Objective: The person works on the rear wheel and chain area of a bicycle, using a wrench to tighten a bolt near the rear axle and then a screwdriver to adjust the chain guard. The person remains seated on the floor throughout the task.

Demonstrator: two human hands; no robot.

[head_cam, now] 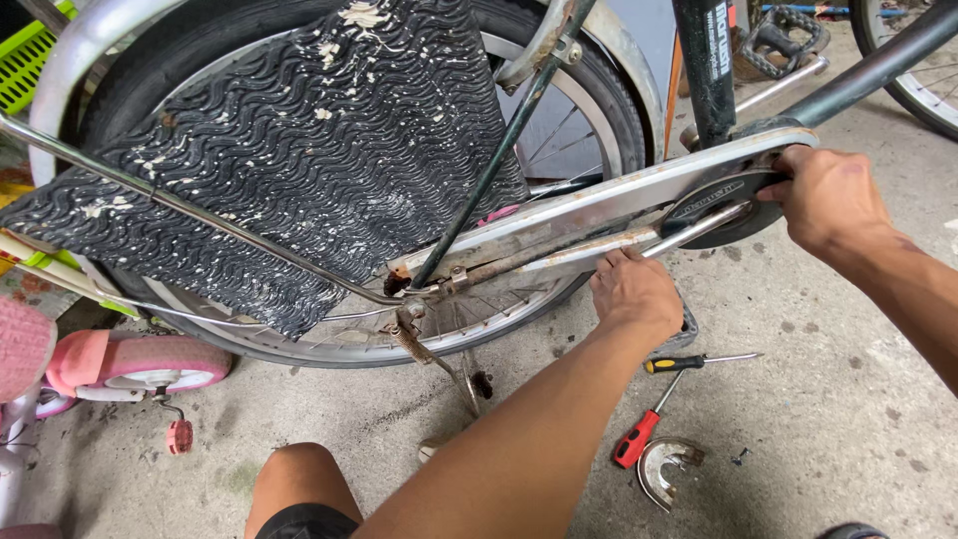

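Left hand (635, 291) is reaching in from below, fingers curling under the rusty lower edge of the silver chain guard (599, 215). Right hand (826, 196) is gripping its round front end by the crank. Two screwdrivers (659, 409) are lying on the concrete floor (818, 399); the rear wheel (329, 170) is sitting further back.
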